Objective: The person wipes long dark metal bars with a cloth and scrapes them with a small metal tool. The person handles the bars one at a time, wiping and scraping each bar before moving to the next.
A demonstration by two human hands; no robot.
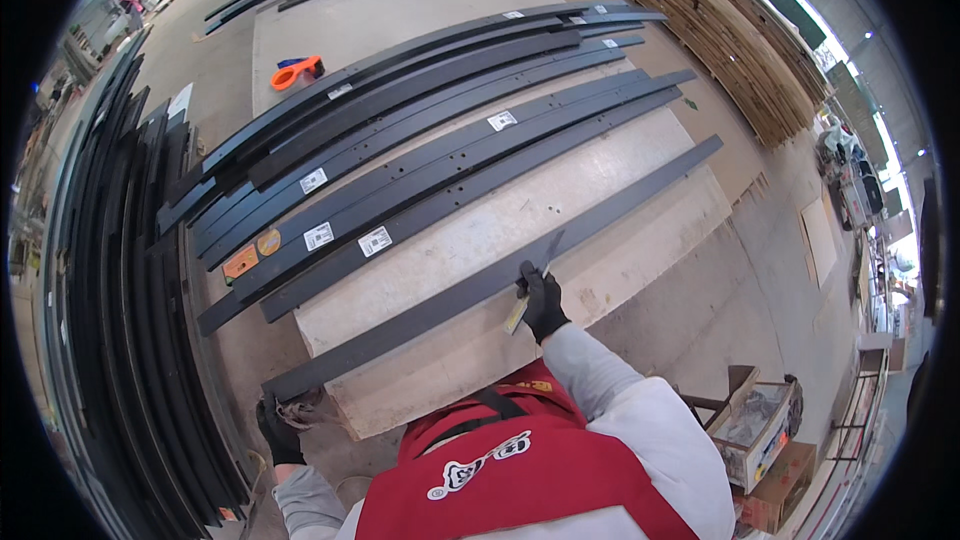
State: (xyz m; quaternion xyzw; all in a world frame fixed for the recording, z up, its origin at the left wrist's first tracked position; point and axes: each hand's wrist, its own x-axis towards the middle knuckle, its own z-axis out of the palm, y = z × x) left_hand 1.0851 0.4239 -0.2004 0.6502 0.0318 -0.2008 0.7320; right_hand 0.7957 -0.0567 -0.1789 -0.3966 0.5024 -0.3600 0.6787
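Observation:
A long dark grey board [450, 289] lies slantwise over the pale worktop [630, 281] before me. My left hand [280, 431], in a black glove, is at the board's near left end, with a greyish cloth or rag [304, 412] beside it; its fingers are partly hidden. My gloved right hand [541, 304] holds a slim tool with a yellowish handle [516, 315] and a thin blade-like part [555, 249] that reaches over the board's middle. Whether it is a knife or a scraper I cannot tell. Several dark boards [450, 157] with white labels lie beyond.
An orange tape dispenser [296, 73] sits behind the labelled boards. Stacked dark boards [142, 315] stand along the left. A pile of brown sheets [720, 45] rises at the back right. An open box [754, 435] and a cardboard carton [780, 487] are at my lower right.

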